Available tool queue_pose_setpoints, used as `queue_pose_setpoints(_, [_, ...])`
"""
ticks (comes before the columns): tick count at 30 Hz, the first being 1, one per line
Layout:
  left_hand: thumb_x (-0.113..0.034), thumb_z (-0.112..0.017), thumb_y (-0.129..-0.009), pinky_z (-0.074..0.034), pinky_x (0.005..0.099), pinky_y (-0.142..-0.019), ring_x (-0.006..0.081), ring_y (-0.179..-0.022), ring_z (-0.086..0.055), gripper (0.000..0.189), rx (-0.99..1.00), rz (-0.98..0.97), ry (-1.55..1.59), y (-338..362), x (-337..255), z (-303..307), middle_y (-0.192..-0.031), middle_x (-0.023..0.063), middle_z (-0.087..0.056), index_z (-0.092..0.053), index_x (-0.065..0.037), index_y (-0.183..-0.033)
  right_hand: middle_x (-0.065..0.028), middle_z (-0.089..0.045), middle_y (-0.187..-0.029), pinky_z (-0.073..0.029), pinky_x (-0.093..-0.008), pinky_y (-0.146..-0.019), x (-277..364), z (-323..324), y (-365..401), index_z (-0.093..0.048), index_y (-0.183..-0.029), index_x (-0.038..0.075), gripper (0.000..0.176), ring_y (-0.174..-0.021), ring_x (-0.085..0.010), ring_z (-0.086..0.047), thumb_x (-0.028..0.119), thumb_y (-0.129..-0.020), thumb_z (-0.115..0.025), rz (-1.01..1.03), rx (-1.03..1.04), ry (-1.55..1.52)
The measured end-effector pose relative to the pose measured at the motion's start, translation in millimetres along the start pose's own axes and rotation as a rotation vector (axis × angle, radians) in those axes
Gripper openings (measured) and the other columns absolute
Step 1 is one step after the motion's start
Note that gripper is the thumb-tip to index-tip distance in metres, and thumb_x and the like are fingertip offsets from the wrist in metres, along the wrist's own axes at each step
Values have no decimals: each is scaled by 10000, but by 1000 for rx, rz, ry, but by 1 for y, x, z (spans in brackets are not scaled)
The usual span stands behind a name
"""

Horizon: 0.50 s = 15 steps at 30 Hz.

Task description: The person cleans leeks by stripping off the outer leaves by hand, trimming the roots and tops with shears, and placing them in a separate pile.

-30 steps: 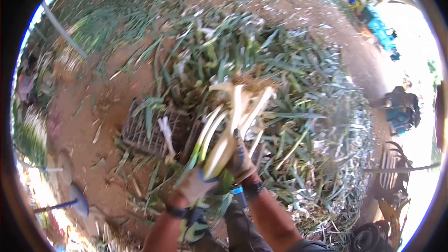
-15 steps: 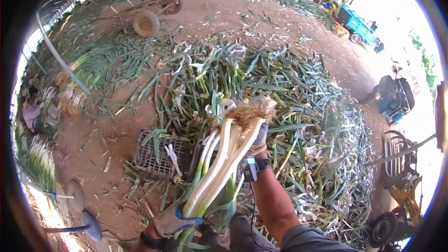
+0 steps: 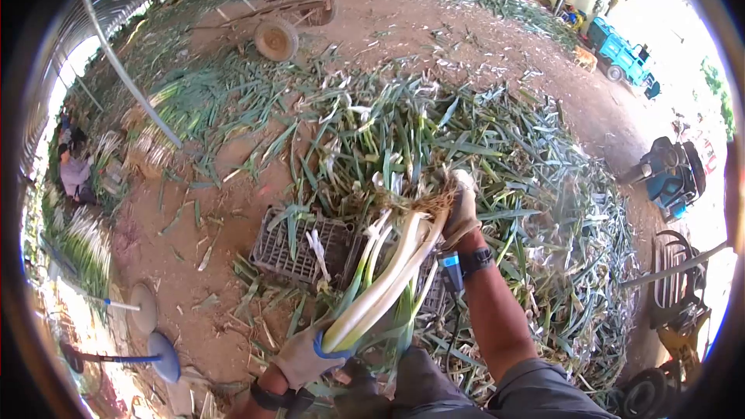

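Above the right end of the black crate (image 3: pixel 295 252), we held a bundle of leeks (image 3: pixel 392 268) between our two gloved hands. Our left hand (image 3: pixel 306 355), on the near side of the crate, was closed tight around the bundle where the white shafts turned green, with the fingers wrapped fully round it. Our right hand (image 3: pixel 463 213), just past the crate's far right corner, was curled over the root end (image 3: pixel 428 203) and clasped the brown tuft from the side.

Left of the crate lay bare brown ground (image 3: pixel 194 264) with only scattered leaf scraps, the most open stretch around us. Beyond the crate and to its right, a heap of cut green leaves (image 3: pixel 504 147) spread wide. It ran up to the crate's far edge and lay close under our right arm. A few loose leaves and one white stalk (image 3: pixel 317 247) lay across the crate's top. Two blue-handled tools (image 3: pixel 147 326) stood on the ground to the near left of the crate, apart from it. A wheeled cart (image 3: pixel 277 37) stood far beyond the crate, well clear of our hands.

The bundle's long axis ran on a slant from near left to far right. Its roots pointed away from us toward the heap. Its green tops pointed back toward our body and hung below the left hand.
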State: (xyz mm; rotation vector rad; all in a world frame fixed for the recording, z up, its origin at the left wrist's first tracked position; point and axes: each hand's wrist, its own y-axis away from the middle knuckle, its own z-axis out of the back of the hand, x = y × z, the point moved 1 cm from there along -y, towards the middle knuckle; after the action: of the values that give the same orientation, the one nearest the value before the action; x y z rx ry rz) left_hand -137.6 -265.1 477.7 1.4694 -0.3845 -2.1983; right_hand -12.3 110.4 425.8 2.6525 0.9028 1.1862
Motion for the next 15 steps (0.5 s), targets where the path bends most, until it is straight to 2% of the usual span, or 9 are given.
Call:
queue_pose_setpoints(2, [-241, -833, -750, -550, 359, -853, 261, -950, -707, 569, 7, 69, -135, 14, -19, 6, -1006, 148, -722, -605, -42, -1231, -46, -621, -896, -532, -324, -734, 11, -10, 11, -607, -1090, 52, 267, -797, -194, -607, 278, -1021, -482, 15, -141, -47])
queue_pose_setpoints(4, [-436, -786, -762, -547, 424, -793, 390, -925, -675, 657, 84, 96, -304, 32, -16, 7, -993, 209, -700, -582, -107, -1293, 7, -627, -1074, -533, -370, -810, 34, 135, -65, -583, -1155, 85, 299, -914, -166, -610, 324, -1054, -434, 266, -162, 145])
queue_pose_setpoints(6, [-431, -765, -773, -541, 455, -756, 396, -867, -677, 609, -23, 84, -234, 60, 13, 14, -930, 201, -701, -592, -129, -1273, -12, -633, -1087, -535, -368, -813, 132, 179, -58, -558, -1212, 76, 332, -922, -171, -618, 341, -1041, -457, 434, -145, 467])
queue_pose_setpoints(8, [-396, -759, -769, -531, 483, -738, 394, -831, -672, 610, -209, 154, -447, 93, 41, 5, -889, 197, -695, -575, -147, -1295, -30, -639, -1099, -537, -365, -817, 213, 228, -57, -534, -1268, 66, 382, -929, -175, -627, 359, -1028, -479, 422, -71, 765])
queue_pose_setpoints(10, [-344, -760, -757, -523, 477, -748, 367, -828, -668, 644, -229, 261, -526, 110, 68, -3, -892, 175, -687, -548, -165, -1339, -49, -645, -1112, -539, -362, -820, 255, 278, -51, -510, -1325, 57, 444, -937, -180, -635, 376, -1016, -502, 420, 29, 1132])
queue_pose_setpoints(11, [-325, -761, -755, -521, 469, -767, 361, -848, -665, 641, -329, 220, -630, 111, 84, -9, -927, 167, -679, -548, -167, -1338, -58, -648, -1118, -540, -361, -821, 264, 303, -46, -497, -1353, 53, 478, -941, -182, -639, 385, -1009, -513, 488, 124, 1346])
queue_pose_setpoints(12, [-305, -762, -752, -518, 460, -787, 355, -867, -661, 638, -430, 170, -735, 110, 95, -14, -961, 159, -672, -547, -169, -1338, -67, -651, -1124, -541, -360, -823, 262, 329, -38, -485, -1381, 48, 514, -944, -184, -643, 394, -1003, -525, 828, 359, 1539])
queue_pose_setpoints(14, [-275, -767, -745, -510, 460, -802, 358, -876, -653, 613, -475, 216, -696, 108, 100, -19, -1019, 161, -649, -565, -154, -1311, -126, -549, -1329, -535, -370, -896, 248, 375, -16, -450, -1435, 61, 720, -1143, -237, -586, 428, -874, -714, -397, -413, 1086])
queue_pose_setpoints(15, [-273, -777, -736, -507, 470, -794, 369, -861, -647, 623, -542, 197, -694, 107, 105, -15, -1025, 168, -643, -568, -135, -1307, -135, -546, -1337, -498, -360, -945, 212, 362, 19, -405, -1470, 63, 735, -1120, -252, -584, 364, -878, -719, -185, -360, 583])
